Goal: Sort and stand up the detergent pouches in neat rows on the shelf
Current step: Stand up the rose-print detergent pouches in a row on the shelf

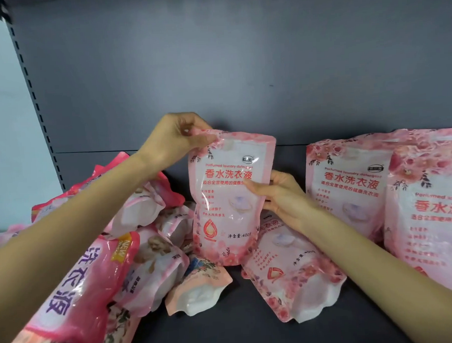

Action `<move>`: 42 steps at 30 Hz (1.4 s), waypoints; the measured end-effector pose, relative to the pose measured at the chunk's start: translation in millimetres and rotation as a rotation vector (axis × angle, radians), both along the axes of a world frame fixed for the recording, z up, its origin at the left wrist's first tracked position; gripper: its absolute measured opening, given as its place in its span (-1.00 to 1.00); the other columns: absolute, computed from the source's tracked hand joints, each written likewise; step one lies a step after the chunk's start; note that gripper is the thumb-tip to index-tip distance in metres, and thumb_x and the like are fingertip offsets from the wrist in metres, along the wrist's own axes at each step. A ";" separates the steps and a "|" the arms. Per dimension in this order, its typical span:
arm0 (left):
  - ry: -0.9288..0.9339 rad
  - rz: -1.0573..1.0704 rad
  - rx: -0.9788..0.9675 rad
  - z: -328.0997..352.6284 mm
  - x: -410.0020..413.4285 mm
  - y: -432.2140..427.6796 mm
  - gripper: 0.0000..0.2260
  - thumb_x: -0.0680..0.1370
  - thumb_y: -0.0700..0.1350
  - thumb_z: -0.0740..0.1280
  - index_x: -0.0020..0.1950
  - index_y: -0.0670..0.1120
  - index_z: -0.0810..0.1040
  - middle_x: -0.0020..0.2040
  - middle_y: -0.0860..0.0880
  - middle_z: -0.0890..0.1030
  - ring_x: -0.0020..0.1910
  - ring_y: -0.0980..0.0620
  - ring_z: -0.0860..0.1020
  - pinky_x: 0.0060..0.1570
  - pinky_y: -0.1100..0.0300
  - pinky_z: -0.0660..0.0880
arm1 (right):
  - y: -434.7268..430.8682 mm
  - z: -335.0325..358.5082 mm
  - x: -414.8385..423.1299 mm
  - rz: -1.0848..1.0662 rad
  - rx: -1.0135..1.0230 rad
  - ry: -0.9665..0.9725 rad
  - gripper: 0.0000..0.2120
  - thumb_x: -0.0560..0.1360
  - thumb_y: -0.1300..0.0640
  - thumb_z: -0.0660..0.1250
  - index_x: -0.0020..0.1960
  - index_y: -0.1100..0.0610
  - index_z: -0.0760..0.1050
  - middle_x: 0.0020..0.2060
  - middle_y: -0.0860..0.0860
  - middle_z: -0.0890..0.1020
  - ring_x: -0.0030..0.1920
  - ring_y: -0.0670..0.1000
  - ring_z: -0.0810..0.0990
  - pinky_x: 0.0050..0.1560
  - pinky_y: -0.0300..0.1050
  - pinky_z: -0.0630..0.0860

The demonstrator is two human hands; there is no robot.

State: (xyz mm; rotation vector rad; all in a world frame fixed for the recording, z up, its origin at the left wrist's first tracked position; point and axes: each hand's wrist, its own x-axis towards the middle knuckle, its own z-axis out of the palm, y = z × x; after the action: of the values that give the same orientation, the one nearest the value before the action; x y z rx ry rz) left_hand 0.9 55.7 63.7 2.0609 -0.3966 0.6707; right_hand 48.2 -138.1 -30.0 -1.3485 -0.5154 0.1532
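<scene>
Head view, shelf bay inspected from its left end to its right. At the left end of the dark grey metal shelf (252,336) a disordered heap of glossy pink plastic detergent pouches (134,242) lies flat and overlapping, reaching the front left corner. Nearest the front edge is a deep pink pouch with purple lettering and a yellow "NEW" badge (82,289), lying on its side. A peach-pink pouch with a white underside (199,294) lies at the right foot of the heap.

Left hand (171,140): closed in a pinch, thumb and fingertips gripping the top left corner of a pale pink rose-printed pouch with red Chinese lettering (226,202). This held pouch is upright, label facing the camera, at mid-shelf; whether its base touches the shelf cannot be determined.

Right hand (280,197): partly closed around the right edge of the same pouch at mid-height, thumb on the front face, fingers behind.

Below the right forearm a matching pale pink pouch lying flat (289,272) sits on the shelf, label up. Toward the right end, two matching upright pouches stand one in front of the other: the rear standing pouch (347,189) near the grey back panel (241,67), the front standing pouch (428,214) overlapping its right side and cut off by the frame edge.
</scene>
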 end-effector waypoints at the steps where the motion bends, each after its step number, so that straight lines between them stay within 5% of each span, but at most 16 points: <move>1: -0.025 -0.012 0.087 5.1 -1.8 -1.9 -0.94 0.45 -0.24 0.41 -0.19 -0.11 0.57 -0.38 0.14 0.62 -0.38 0.23 0.56 -0.28 0.40 0.50 | 2.1 0.3 -2.2 -0.012 -0.010 -0.019 -0.81 0.42 0.29 0.39 0.03 0.17 0.59 -0.07 0.06 0.69 -0.08 0.03 0.68 -0.05 -0.05 0.62; 5: -0.007 0.018 0.516 20.6 -7.6 -19.1 -0.90 0.45 -0.12 0.43 -0.09 -0.10 0.62 -0.20 0.07 0.64 -0.28 0.24 0.56 -0.18 0.38 0.50 | 10.2 4.7 -10.1 -0.045 -0.055 -0.094 -0.85 0.42 0.29 0.40 -0.01 0.18 0.60 -0.10 0.06 0.69 -0.11 0.03 0.67 -0.05 -0.04 0.62; 9: 0.107 0.186 0.837 24.5 -2.2 -23.6 -0.89 0.43 -0.05 0.44 -0.26 -0.02 0.57 -0.28 0.01 0.62 -0.27 0.05 0.55 -0.11 0.09 0.54 | 9.7 6.0 -10.8 -0.090 -0.091 -0.140 -0.88 0.41 0.30 0.42 -0.07 0.15 0.61 -0.17 0.01 0.69 -0.16 -0.02 0.68 -0.06 -0.07 0.62; 13: 0.140 0.200 0.743 26.2 0.3 -11.0 -0.85 0.39 -0.07 0.48 -0.33 0.04 0.55 -0.32 0.02 0.62 -0.29 -0.03 0.59 -0.10 0.07 0.56 | 3.4 11.3 -11.4 -0.084 -0.132 -0.170 -0.89 0.45 0.22 0.39 -0.02 0.17 0.61 -0.13 0.02 0.69 -0.10 0.00 0.68 -0.03 -0.07 0.62; 18: 0.114 0.261 0.631 21.8 8.0 3.0 -0.83 0.40 -0.07 0.47 -0.36 0.03 0.53 -0.37 0.07 0.57 -0.45 0.24 0.48 -0.12 0.11 0.50 | -15.0 26.6 -5.4 -0.128 -0.312 -0.175 -0.63 0.52 -0.17 0.20 0.04 0.09 0.59 -0.05 -0.02 0.68 -0.02 -0.11 0.65 0.00 -0.23 0.58; 25: 0.049 0.409 0.566 11.3 21.8 8.2 -0.92 0.43 -0.01 0.42 -0.21 0.10 0.53 -0.19 0.07 0.57 -0.11 0.02 0.50 -0.15 0.17 0.35 | -28.0 -4.8 11.4 -0.265 -0.702 -0.291 -0.73 0.50 0.14 0.35 0.18 0.18 0.54 0.08 0.04 0.62 0.10 -0.05 0.56 0.15 -0.25 0.45; 33: -0.071 0.493 0.458 3.8 41.7 -0.4 -0.87 0.46 -0.02 0.41 -0.01 0.04 0.63 -0.02 0.01 0.63 0.04 -0.08 0.53 -0.13 0.17 0.31 | -26.7 -27.3 13.5 -0.343 -1.187 -0.316 -0.47 0.49 0.04 0.33 0.41 0.13 0.32 0.31 0.07 0.46 0.28 0.05 0.45 0.19 -0.18 0.35; 42: -0.072 0.497 0.503 -16.6 61.4 -0.6 -0.88 0.49 -0.03 0.36 0.00 0.03 0.62 0.02 -0.04 0.64 0.06 -0.15 0.54 -0.11 0.14 0.35 | -22.6 -29.1 19.1 -0.263 -1.195 -0.257 -0.33 0.49 -0.01 0.34 0.47 0.13 0.13 0.40 0.06 0.32 0.36 0.05 0.34 0.24 -0.19 0.28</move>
State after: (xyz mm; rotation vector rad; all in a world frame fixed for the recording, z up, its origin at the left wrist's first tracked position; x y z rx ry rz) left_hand 62.3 55.1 47.1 2.6572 -0.0868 1.0197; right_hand 67.3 -160.6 -59.2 -2.6134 -0.4531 0.0613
